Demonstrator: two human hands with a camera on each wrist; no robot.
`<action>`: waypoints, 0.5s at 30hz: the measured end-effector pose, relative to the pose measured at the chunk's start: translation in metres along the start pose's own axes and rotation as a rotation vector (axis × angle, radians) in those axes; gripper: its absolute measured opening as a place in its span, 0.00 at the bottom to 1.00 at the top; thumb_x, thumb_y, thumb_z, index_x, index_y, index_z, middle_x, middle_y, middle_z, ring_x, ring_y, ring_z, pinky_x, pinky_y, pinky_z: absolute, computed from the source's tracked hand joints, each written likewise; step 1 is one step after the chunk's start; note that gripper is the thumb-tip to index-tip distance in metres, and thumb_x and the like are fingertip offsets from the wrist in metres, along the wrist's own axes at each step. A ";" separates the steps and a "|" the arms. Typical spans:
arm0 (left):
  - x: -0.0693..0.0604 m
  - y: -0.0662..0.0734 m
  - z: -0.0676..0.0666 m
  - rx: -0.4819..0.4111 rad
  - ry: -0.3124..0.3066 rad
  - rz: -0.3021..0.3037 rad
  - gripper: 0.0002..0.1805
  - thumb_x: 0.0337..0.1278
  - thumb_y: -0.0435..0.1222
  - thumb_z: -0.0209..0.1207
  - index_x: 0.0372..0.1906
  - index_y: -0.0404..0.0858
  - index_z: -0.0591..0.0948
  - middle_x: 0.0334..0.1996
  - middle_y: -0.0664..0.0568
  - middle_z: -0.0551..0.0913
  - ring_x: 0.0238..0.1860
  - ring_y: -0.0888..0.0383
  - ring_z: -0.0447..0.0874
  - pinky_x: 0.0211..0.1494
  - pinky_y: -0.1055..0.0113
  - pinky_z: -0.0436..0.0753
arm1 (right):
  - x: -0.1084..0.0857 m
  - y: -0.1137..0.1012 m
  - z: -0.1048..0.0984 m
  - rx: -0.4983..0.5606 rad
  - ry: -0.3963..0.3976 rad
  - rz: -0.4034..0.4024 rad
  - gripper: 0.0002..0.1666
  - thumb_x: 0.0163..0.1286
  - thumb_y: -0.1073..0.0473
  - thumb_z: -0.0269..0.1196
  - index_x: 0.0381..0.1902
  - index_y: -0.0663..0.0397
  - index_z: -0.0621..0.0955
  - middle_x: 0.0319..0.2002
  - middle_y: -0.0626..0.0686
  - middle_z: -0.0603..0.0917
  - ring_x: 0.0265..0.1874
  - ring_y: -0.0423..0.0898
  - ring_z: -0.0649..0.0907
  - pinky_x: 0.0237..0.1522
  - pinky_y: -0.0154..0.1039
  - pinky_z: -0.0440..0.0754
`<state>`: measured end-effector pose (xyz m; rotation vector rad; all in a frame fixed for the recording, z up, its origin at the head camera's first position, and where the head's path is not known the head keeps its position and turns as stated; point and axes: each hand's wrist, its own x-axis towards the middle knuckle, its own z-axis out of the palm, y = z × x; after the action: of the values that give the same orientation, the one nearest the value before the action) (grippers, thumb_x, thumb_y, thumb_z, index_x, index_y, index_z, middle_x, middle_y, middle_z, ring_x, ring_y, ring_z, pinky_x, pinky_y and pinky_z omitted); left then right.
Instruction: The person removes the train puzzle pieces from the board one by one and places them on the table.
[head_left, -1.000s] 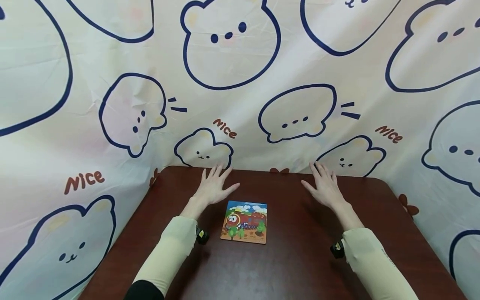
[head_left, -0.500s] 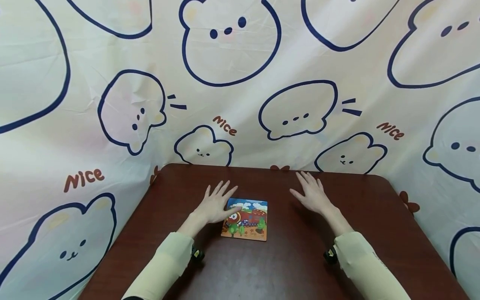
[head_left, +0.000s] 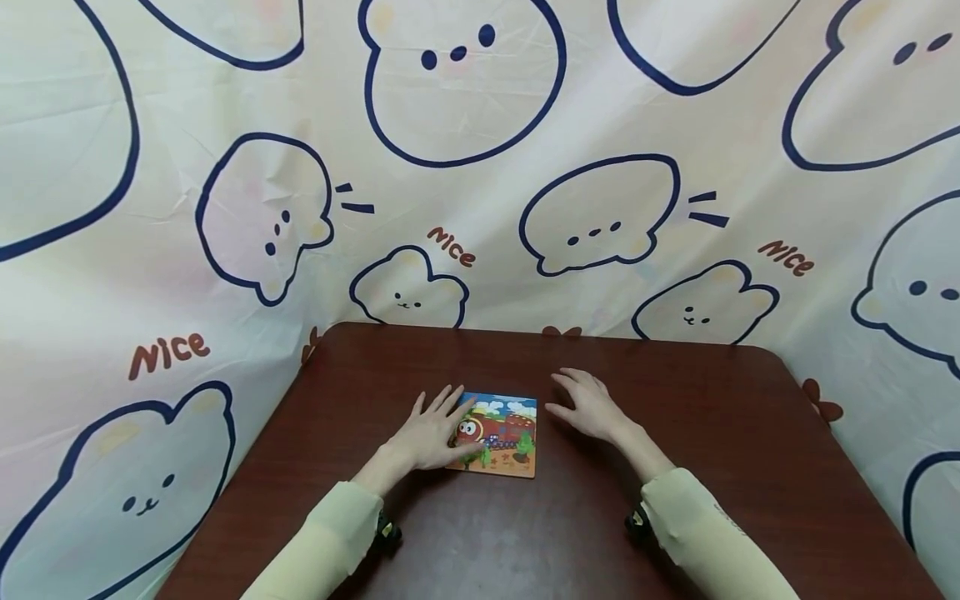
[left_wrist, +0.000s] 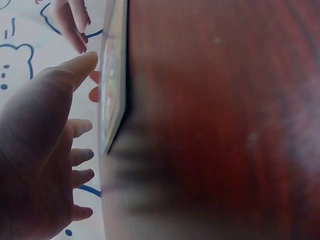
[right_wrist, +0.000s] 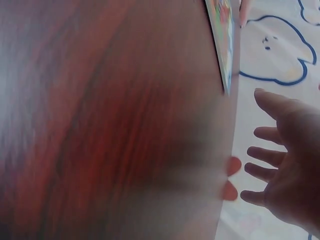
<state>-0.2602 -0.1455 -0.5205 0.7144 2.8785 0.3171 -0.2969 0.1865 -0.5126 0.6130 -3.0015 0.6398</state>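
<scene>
A thin square picture board [head_left: 502,437], printed with a red cartoon train, green plants and a blue sky, lies flat on the dark wooden table [head_left: 480,542]. My left hand [head_left: 427,437] hovers over its left edge, fingers spread, with the thumb across the lower left of the picture. In the left wrist view a gap shows between that hand and the board [left_wrist: 114,80]. To the right of the board is my right hand [head_left: 592,408], apart from it, fingers loosely bent and holding nothing. The right wrist view shows the board [right_wrist: 222,40] beyond the right thumb.
A pale cloth [head_left: 480,200] with blue-outlined cartoon bears hangs behind the table and along both sides. Each wrist carries a small dark device, such as the left one [head_left: 387,533]. The table's far edge meets the cloth.
My left hand has come back toward me and over the board's left edge. The right hand has moved left and nearer, its fingers less spread. The board lies still.
</scene>
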 end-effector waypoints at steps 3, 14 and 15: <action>-0.001 0.000 0.006 0.010 -0.015 -0.003 0.52 0.73 0.72 0.55 0.91 0.51 0.58 0.92 0.45 0.51 0.92 0.42 0.47 0.89 0.28 0.50 | 0.001 -0.008 0.007 0.006 -0.014 -0.011 0.38 0.80 0.47 0.70 0.77 0.63 0.77 0.77 0.69 0.76 0.78 0.69 0.73 0.79 0.76 0.67; -0.004 0.000 0.011 -0.052 -0.021 0.012 0.58 0.69 0.78 0.50 0.90 0.45 0.59 0.92 0.42 0.50 0.92 0.41 0.48 0.90 0.28 0.50 | 0.005 -0.026 0.025 0.045 -0.005 -0.032 0.33 0.71 0.46 0.78 0.67 0.58 0.86 0.63 0.62 0.82 0.66 0.61 0.77 0.66 0.64 0.77; -0.003 0.000 0.012 -0.046 -0.025 0.005 0.58 0.70 0.78 0.50 0.90 0.46 0.58 0.92 0.42 0.50 0.92 0.42 0.48 0.90 0.29 0.50 | 0.006 -0.028 0.026 0.046 -0.008 -0.030 0.33 0.71 0.46 0.78 0.66 0.57 0.86 0.63 0.61 0.82 0.66 0.61 0.77 0.65 0.63 0.77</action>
<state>-0.2549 -0.1449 -0.5312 0.7121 2.8366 0.3708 -0.2902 0.1509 -0.5250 0.6626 -2.9863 0.7089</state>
